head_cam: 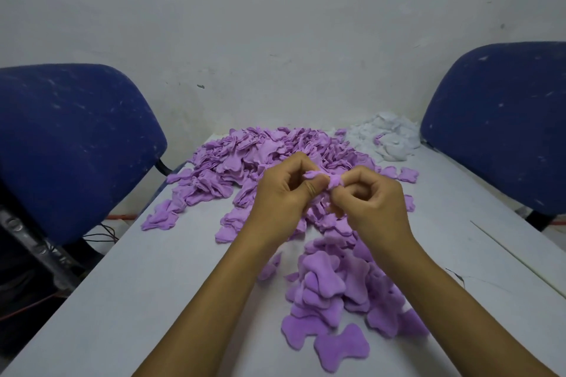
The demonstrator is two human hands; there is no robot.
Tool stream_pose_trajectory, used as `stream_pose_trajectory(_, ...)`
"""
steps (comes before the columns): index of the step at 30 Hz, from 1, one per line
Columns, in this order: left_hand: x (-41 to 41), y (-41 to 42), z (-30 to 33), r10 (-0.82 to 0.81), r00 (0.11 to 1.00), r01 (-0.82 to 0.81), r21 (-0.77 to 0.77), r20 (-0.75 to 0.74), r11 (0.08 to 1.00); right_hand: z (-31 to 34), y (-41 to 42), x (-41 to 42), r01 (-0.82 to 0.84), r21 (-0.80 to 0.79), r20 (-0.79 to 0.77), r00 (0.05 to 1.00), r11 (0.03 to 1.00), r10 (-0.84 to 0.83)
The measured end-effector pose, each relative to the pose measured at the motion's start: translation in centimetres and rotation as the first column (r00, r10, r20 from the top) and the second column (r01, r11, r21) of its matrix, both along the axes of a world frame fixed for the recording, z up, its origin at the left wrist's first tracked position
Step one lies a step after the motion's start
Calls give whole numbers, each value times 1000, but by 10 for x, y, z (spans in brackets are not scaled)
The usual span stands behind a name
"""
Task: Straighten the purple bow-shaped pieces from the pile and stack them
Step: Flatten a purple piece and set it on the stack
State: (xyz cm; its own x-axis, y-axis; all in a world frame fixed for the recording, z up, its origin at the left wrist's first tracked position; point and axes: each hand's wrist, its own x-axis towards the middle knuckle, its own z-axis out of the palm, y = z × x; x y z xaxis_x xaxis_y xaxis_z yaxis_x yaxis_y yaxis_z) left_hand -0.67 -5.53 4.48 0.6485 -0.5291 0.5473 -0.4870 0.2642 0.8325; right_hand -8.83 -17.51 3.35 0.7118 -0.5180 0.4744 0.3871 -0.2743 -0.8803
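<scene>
Left hand (pixel 283 193) and right hand (pixel 372 196) raised over purple pile (pixel 269 156), fingers curled, pinching one crumpled bow piece (pixel 324 178) between them. Bare table (pixel 153 285) strip left of pile, up to table edge.

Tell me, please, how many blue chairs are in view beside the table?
2. One blue chair stands at the left edge of the table; the other blue chair stands at its right edge, near the white scraps. Both are cut off by the frame.

Purple bow pieces (pixel 324 291); white scraps (pixel 386 139); blue chairs (pixel 61 138).
</scene>
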Motion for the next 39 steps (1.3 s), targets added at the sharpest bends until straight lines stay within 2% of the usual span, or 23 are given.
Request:
stream_pose_trajectory(2, -6, -4, 0, 43, 999, -43, 5, 30, 999, -2, 1, 3, 123, -51, -16, 992, 991, -124)
stream_pose_trajectory(5, -15, -7, 1, 63, 998, -63, -19, 8, 998, -1, 3, 8, 221, -81, -38, 974, 972, -224)
stream_pose_trajectory(9, -28, -12, 2, 136, 966, -149, 41, 221, 988, 0, -1, 18, 427, -176, -52, 896, 887, -441)
stream_pose_trajectory(11, -26, -14, 1, 148, 961, -165, 54, 234, 985, -3, -1, 21, 427, -199, -79, 890, 882, -448)
stream_pose_trajectory(14, -19, -10, -2, 126, 968, -151, 100, 218, 984, -7, -1, 24, 315, -146, -130, 934, 938, -334)
stream_pose_trajectory(18, 2, 1, -1, 147, 989, -147, 134, 7, 980, -6, -1, 19, 79, 20, -115, 990, 997, -77)
stream_pose_trajectory(21, 8, 7, 1, 32, 996, -21, 131, -86, 991, -5, 4, 16, -54, 34, -139, 989, 998, 58)
stream_pose_trajectory(24, 5, 6, 0, 70, 986, -61, 60, -152, 996, -3, 8, 11, -189, 98, -191, 960, 977, 205)
stream_pose_trajectory(27, 7, 5, 2, 183, 965, -182, 21, -189, 983, 3, 6, 5, -423, 277, -155, 867, 863, 474)
stream_pose_trajectory(28, 12, 7, 2, 231, 956, -231, 24, -179, 973, 4, 4, 3, -455, 240, -166, 851, 858, 498)
stream_pose_trajectory(29, 15, 9, 2, 263, 951, -260, 41, -162, 965, 4, 1, 1, -430, 109, -202, 873, 896, 444)
stream_pose_trajectory(30, 17, 11, 3, 260, 954, -253, 64, -151, 965, 4, -1, 0, -337, -93, -223, 924, 937, 310)
stream_pose_trajectory(31, 18, 12, 2, 229, 961, -218, 86, -152, 972, 3, -3, 0, -205, -289, -195, 969, 935, 152)
stream_pose_trajectory(33, 16, 13, 2, 150, 974, -130, 121, -167, 984, 4, -3, 1, -25, -524, -42, 999, 851, 4)
stream_pose_trajectory(36, 14, 14, 2, 81, 969, -38, 182, -233, 982, 0, 0, 5, 104, -691, 100, 994, 715, -48)
stream_pose_trajectory(39, 17, 16, 2, 23, 907, 36, 132, -421, 991, -6, 2, 7, 216, -723, 218, 973, 656, -80)
